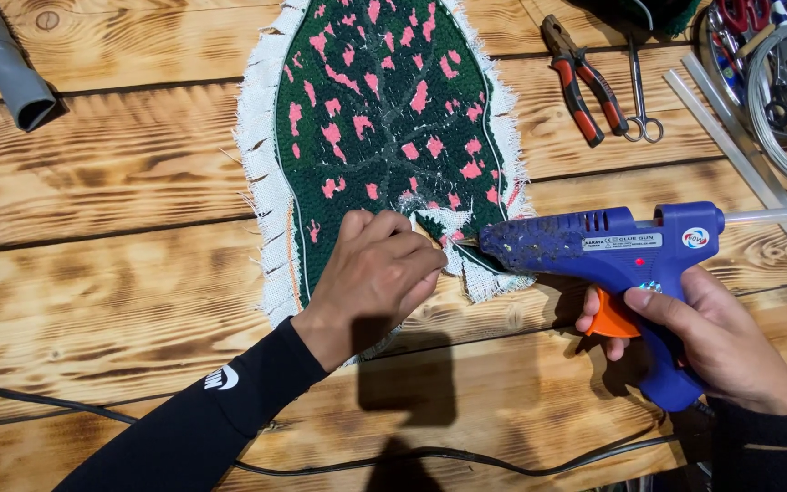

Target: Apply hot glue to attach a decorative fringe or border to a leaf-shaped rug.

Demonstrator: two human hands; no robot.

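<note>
A leaf-shaped tufted rug piece [384, 118], dark green with pink spots and a frayed white cloth edge, lies face up on the wooden table [120, 273]. My left hand [371, 278] presses on its lower end, fingers curled over the folded white backing. My right hand [708, 342] grips a blue hot glue gun [612, 251] by the handle, a finger on the orange trigger. The gun's nozzle points left and touches the cloth edge right beside my left fingertips. A clear glue stick pokes out of the gun's back.
Red-handled pliers [580, 77] and small metal scissors [641, 91] lie at the upper right, next to spare glue sticks [730, 146] and a wire coil [781, 100]. A grey hose end [6, 64] sits at the upper left. A black cable [412, 456] runs along the near edge.
</note>
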